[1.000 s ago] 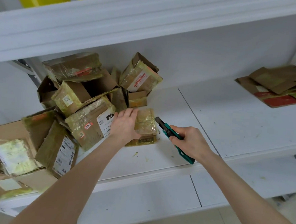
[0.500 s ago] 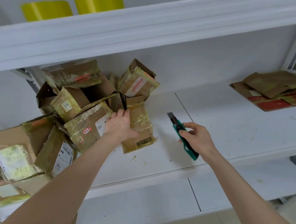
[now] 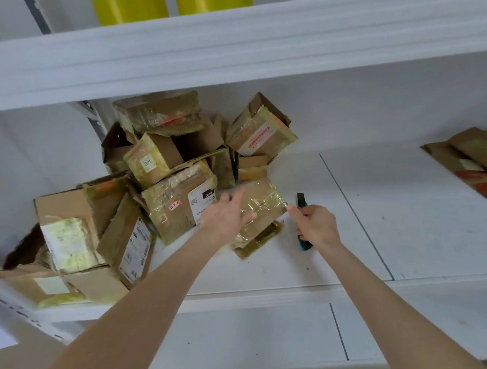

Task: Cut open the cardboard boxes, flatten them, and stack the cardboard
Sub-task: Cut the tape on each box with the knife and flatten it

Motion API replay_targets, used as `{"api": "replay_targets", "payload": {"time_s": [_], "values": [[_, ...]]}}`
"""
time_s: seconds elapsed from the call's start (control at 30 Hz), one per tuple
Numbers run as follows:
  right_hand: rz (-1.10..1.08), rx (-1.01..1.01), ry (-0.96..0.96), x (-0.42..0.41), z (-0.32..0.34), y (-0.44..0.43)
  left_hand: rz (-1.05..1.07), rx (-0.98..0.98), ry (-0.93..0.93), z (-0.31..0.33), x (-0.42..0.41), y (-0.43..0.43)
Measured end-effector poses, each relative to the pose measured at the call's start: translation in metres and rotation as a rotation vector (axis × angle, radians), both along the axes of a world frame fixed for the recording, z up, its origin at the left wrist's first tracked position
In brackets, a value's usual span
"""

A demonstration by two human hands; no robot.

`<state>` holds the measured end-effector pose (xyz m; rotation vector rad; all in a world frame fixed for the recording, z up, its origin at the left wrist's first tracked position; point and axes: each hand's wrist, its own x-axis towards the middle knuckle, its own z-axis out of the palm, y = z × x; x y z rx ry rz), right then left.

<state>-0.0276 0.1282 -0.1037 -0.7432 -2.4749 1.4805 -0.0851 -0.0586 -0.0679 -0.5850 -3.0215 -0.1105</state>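
Observation:
A small taped cardboard box (image 3: 262, 205) is tilted up off the white shelf (image 3: 332, 247), in front of a heap of taped boxes (image 3: 163, 173). My left hand (image 3: 226, 214) holds its left side, thumb on top and fingers curled round the near face. My right hand (image 3: 315, 224) grips a green utility knife (image 3: 302, 205), blade end pointing up and away, and its forefinger touches the box's right corner. A stack of flattened cardboard (image 3: 474, 161) lies at the far right of the shelf.
Two yellow tape rolls (image 3: 173, 6) stand on the upper shelf. The upper shelf's front edge (image 3: 244, 50) overhangs the boxes. Bits of tape litter the shelf under the box. A bare stretch of shelf lies between the box and the flat stack.
My left hand has lifted and turned the small box so a broad taped face points up. My right hand with the knife has moved left until its forefinger meets the box's corner.

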Motion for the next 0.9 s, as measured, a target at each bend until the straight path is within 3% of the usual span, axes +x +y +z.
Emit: {"api": "replay_targets", "payload": {"time_s": [0.13, 0.23, 0.43, 0.6, 0.73, 0.9], "values": [[0.077, -0.576, -0.138, 0.002, 0.004, -0.039, -0.008, -0.017, 0.034, -0.003, 0.004, 0.0], [0.024, -0.705, -0.1, -0.006, 0.004, -0.052, -0.034, 0.023, 0.033, -0.005, 0.006, -0.004], [-0.084, -0.572, 0.011, -0.01, -0.001, -0.063, 0.014, 0.005, 0.078, -0.003, 0.015, -0.006], [-0.03, -0.332, 0.137, -0.006, 0.007, -0.079, 0.004, -0.209, 0.38, 0.02, 0.017, -0.002], [0.031, -0.119, 0.184, -0.001, 0.019, -0.079, 0.044, -0.234, 0.36, 0.032, 0.022, 0.004], [0.069, -0.075, 0.187, 0.008, 0.025, -0.071, 0.044, -0.243, 0.317, 0.04, 0.031, 0.007]]}}
